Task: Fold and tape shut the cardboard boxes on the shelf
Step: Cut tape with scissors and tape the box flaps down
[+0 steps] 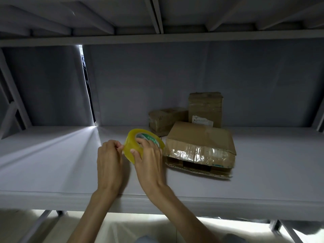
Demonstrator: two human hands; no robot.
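3 cardboard boxes (199, 146) sit clustered on the shelf (52, 163), nearest taped.

Your right hand (149, 155) holds the yellow tape roll (140, 144) at the centre of the frame, fingers through its core, while your left hand (109, 155) pinches at the roll's left edge. Right of centre on the grey shelf (52, 163), the nearest cardboard box (199, 142) lies with glossy tape across its front. Two smaller boxes (166, 120) stand behind it against the back wall.
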